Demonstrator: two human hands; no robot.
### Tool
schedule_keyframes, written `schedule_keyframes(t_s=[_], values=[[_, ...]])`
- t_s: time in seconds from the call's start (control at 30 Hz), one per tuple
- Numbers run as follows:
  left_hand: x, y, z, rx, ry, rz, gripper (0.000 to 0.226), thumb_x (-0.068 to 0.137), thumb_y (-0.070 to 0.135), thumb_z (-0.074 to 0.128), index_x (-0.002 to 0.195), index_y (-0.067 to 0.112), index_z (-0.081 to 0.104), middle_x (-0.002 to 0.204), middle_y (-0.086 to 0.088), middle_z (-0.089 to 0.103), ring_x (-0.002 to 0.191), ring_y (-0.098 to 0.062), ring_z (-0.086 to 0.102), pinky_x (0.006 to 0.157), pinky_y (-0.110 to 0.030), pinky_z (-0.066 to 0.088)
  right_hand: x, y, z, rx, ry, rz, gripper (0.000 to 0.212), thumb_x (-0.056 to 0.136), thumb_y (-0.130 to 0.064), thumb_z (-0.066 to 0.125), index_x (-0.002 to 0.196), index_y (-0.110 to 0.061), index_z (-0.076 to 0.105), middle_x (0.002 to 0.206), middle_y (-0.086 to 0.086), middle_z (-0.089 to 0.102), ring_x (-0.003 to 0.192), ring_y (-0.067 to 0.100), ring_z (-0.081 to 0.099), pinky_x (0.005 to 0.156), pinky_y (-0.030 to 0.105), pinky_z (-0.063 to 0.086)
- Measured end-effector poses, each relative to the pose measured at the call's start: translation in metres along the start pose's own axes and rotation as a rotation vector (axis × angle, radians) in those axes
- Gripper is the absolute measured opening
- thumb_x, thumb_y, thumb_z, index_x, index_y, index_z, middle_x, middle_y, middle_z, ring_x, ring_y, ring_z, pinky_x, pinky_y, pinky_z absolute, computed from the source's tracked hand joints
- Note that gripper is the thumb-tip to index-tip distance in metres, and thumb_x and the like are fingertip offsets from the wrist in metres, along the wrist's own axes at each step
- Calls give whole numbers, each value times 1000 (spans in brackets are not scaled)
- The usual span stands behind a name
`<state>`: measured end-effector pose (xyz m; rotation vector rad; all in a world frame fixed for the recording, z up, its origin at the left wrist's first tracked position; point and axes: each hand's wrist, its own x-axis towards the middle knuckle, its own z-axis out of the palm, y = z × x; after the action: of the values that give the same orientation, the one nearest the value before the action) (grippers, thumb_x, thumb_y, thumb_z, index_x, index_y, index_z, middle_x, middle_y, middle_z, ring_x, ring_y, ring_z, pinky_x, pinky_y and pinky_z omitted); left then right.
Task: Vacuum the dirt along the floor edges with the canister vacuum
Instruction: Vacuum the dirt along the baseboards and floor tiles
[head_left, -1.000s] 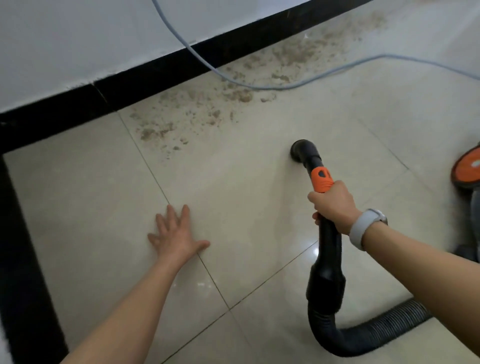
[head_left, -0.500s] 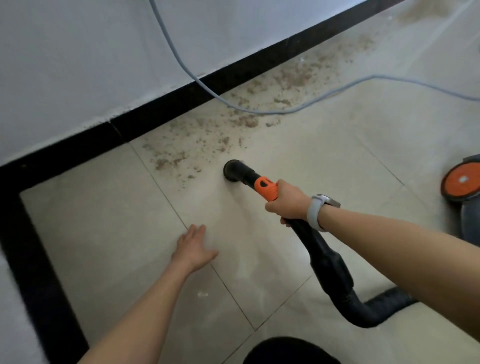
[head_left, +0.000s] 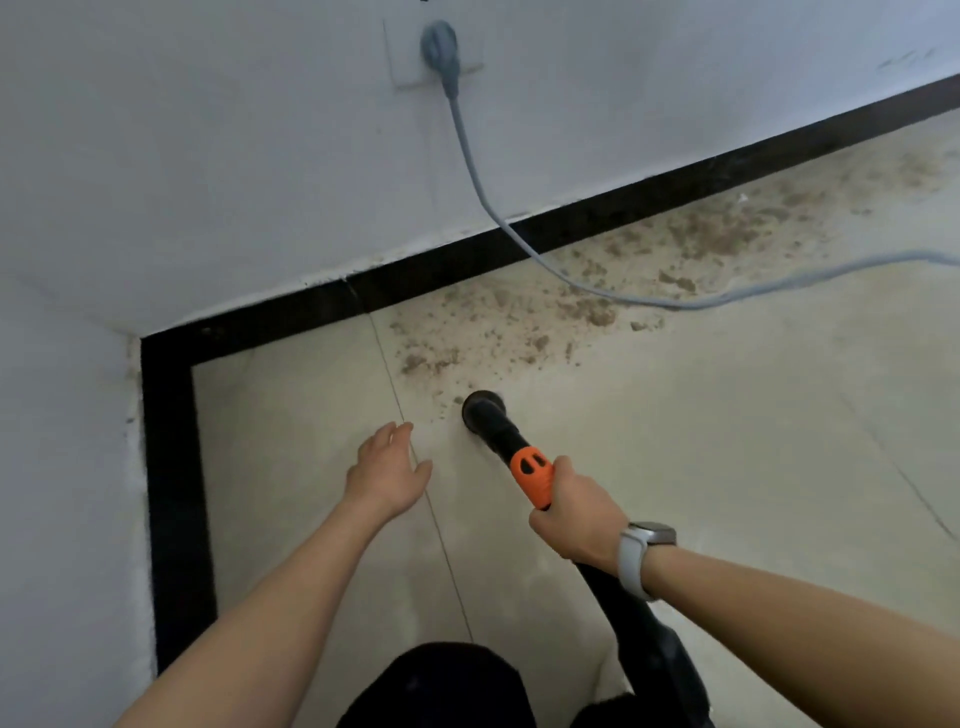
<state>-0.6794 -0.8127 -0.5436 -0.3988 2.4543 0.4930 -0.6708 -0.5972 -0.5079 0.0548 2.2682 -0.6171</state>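
Observation:
My right hand grips the black vacuum hose handle just behind its orange collar. The round black nozzle sits on the beige tile, at the near edge of a band of brown dirt that spreads rightward along the black skirting. My left hand has straight fingers and is held flat just over or on the floor, left of the nozzle, holding nothing. The hose runs back under my right forearm and out of the frame.
A grey power cord hangs from a wall socket plug and trails right across the dirt. White walls meet at a corner on the left, bordered by a black floor strip. My dark-clad knees are at the bottom.
The nozzle has swept left and toward the wall, from open tile to the dirt's near edge. My left hand has shifted forward off its flat rest. The view has tilted up; the canister is out of frame.

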Motion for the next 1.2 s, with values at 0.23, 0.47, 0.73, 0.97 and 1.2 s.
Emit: schedule_keyframes(t_s=[0.23, 0.47, 0.73, 0.97, 1.2], values=[[3, -1, -32, 151, 73, -144, 70, 97, 42, 42, 152, 20, 5, 160, -5, 1, 146, -28, 4, 117, -45, 16, 54, 8, -46, -39, 125, 31, 26, 88, -20, 52, 100, -12, 31, 108, 16, 59, 98, 37, 59, 68, 31, 36], [12, -7, -43, 193, 24, -139, 75, 95, 48, 43, 152, 21, 2, 160, -3, -2, 146, -28, 1, 117, -45, 15, 60, -8, -55, -142, 61, -108, 26, 87, -20, 52, 96, -16, 28, 102, 14, 62, 92, 37, 60, 65, 32, 37], [47, -42, 15, -55, -128, -298, 91, 89, 44, 58, 152, 21, -4, 159, -2, -14, 146, -28, -9, 118, -44, 12, 44, -21, 0, -282, -95, -323, 26, 87, -24, 50, 97, -22, 26, 104, 9, 63, 93, 33, 62, 64, 30, 36], [45, -49, 47, -4, -79, -265, 94, 87, 42, 60, 151, 24, -7, 157, -7, -22, 144, -32, -19, 117, -48, 3, 80, -26, -18, -202, 89, -182, 28, 87, -24, 54, 96, -17, 30, 94, 12, 60, 84, 36, 59, 63, 32, 37], [55, 3, 19, -1172, 163, -239, 32, 99, 39, 40, 121, 18, 50, 118, -6, 60, 108, -21, 57, 99, -38, 44, 84, -48, -2, -89, 68, -210, 26, 88, -20, 55, 97, -15, 31, 81, 4, 49, 71, 30, 53, 61, 31, 37]])
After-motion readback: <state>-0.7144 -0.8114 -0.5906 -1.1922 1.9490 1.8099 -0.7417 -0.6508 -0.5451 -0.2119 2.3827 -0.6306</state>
